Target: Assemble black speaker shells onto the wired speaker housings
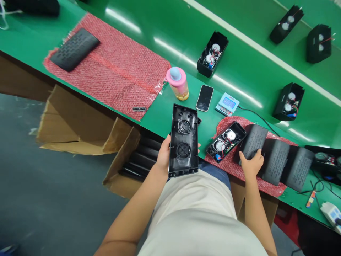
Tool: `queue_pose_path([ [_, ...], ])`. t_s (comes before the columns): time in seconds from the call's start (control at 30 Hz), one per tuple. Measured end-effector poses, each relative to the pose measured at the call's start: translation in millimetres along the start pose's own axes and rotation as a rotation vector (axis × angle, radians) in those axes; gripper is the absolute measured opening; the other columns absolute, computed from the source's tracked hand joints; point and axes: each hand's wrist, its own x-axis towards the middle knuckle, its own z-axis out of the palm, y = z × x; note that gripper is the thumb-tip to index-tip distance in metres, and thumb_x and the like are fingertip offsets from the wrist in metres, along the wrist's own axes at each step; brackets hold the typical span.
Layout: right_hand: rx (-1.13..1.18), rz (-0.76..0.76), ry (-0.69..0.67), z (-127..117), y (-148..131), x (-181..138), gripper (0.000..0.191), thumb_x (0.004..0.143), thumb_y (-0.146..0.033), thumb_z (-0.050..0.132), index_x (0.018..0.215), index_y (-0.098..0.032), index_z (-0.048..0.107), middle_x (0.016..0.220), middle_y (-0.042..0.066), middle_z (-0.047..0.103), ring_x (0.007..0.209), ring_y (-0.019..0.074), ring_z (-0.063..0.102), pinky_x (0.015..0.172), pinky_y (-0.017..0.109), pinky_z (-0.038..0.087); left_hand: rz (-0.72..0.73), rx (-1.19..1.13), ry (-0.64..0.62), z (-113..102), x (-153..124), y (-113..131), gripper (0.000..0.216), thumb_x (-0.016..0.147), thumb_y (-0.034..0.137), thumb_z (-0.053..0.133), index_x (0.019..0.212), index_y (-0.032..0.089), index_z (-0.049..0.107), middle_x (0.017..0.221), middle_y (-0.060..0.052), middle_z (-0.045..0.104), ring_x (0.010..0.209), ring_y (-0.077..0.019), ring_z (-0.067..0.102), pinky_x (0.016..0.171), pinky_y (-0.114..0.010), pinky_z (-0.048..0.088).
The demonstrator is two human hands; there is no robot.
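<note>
Nearest, a cream shirt (197, 217) is hanging in soft folds over the person's front. The left grip (163, 153) is clasping a hollow shell (183, 139) by its long left side, fingertips showing past the opposite edge; this glossy black plastic rectangle is turning its inside up, with two round, cross-barred grilles. The right grip (252, 164) is spanning the near end of a curved case (254, 138), matte black with a brick-like relief; whether it is squeezing or only resting, I cannot tell. That case is lying under the fingers on red bubble wrap (229, 165), between an open speaker box (226, 140) with two pale round drivers and two matching cases (275, 160). Beyond the shell, a smooth-faced phone (205, 98) is lying on the green table (160, 115), between a pink-lidded bottle (177, 82) and a small meter (227, 104) with a lit screen. Farther off, an open black box (213, 54) with wired drivers is standing on a shiny green surface (245, 76).
</note>
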Motion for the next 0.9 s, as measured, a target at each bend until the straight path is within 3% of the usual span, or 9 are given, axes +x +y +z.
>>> queue_pose_path([
  [0.17,-0.101,0.107,-0.115,-1,-8,-2,0.101,0.073,-0.061,0.056,0.145,-0.001,0.019,0.133,0.035,0.036,0.122,0.0473,0.037,0.090,0.070,0.033,-0.019,-0.001,-0.010,-1,7,-1,0.072,0.084,0.065,0.039,0.129,0.009,0.048,0.117,-0.019,0.065,0.103,-0.0332,0.064,0.086,-0.045,0.051],
  [0.37,-0.148,0.105,-0.308,-31,-20,12,0.104,0.079,-0.071,0.042,0.148,-0.004,0.004,0.149,0.033,0.008,0.139,0.0444,0.006,0.093,0.080,0.012,-0.039,0.012,0.003,4,15,-2,0.073,0.082,0.065,0.043,0.128,0.009,0.050,0.114,-0.018,0.067,0.101,-0.0335,0.065,0.088,-0.046,0.050],
  [0.5,-0.094,-0.072,-0.022,-50,-31,47,0.092,0.088,-0.064,0.030,0.148,-0.003,-0.002,0.152,0.028,-0.001,0.141,0.0394,-0.006,0.099,0.076,0.007,-0.043,0.014,0.041,10,19,-5,0.071,0.083,0.063,0.041,0.129,0.010,0.050,0.115,-0.017,0.066,0.103,-0.0344,0.064,0.091,-0.049,0.048],
  [0.57,-0.075,-0.131,0.005,-42,-33,65,0.085,0.091,-0.058,0.027,0.148,-0.001,0.002,0.152,0.029,0.002,0.141,0.0393,-0.003,0.102,0.073,0.008,-0.050,0.017,0.031,12,19,-7,0.073,0.082,0.065,0.041,0.127,0.009,0.051,0.115,-0.019,0.066,0.100,-0.0346,0.064,0.089,-0.049,0.049],
  [0.67,-0.075,-0.171,-0.156,-19,-30,81,0.082,0.089,-0.057,0.030,0.147,-0.001,0.014,0.151,0.029,0.010,0.140,0.0410,0.006,0.101,0.072,0.016,-0.062,0.033,0.012,17,15,-10,0.076,0.080,0.068,0.041,0.124,0.008,0.054,0.115,-0.020,0.066,0.104,-0.0360,0.063,0.089,-0.049,0.049],
  [0.73,-0.070,-0.154,-0.208,-10,-27,82,0.084,0.087,-0.059,0.032,0.147,-0.002,0.015,0.152,0.027,0.008,0.140,0.0414,0.004,0.099,0.075,0.014,-0.082,0.053,-0.007,21,13,-11,0.077,0.081,0.070,0.034,0.123,0.009,0.056,0.117,-0.018,0.065,0.109,-0.0374,0.060,0.090,-0.051,0.048],
  [0.83,0.049,-0.203,-0.260,-18,-31,67,0.092,0.082,-0.066,0.032,0.146,0.000,0.018,0.152,0.028,0.005,0.140,0.0423,-0.003,0.099,0.076,0.001,-0.171,0.093,-0.054,27,12,-18,0.083,0.082,0.073,0.023,0.121,0.009,0.058,0.117,-0.016,0.065,0.114,-0.0383,0.056,0.092,-0.053,0.045],
  [0.9,0.275,-0.333,-0.394,-30,-44,46,0.103,0.075,-0.074,0.036,0.145,-0.001,0.020,0.150,0.028,0.014,0.140,0.0406,0.004,0.103,0.071,0.007,-0.167,0.135,-0.052,30,16,-28,0.076,0.082,0.070,0.033,0.118,0.009,0.061,0.112,-0.015,0.067,0.112,-0.0365,0.057,0.093,-0.052,0.045],
])
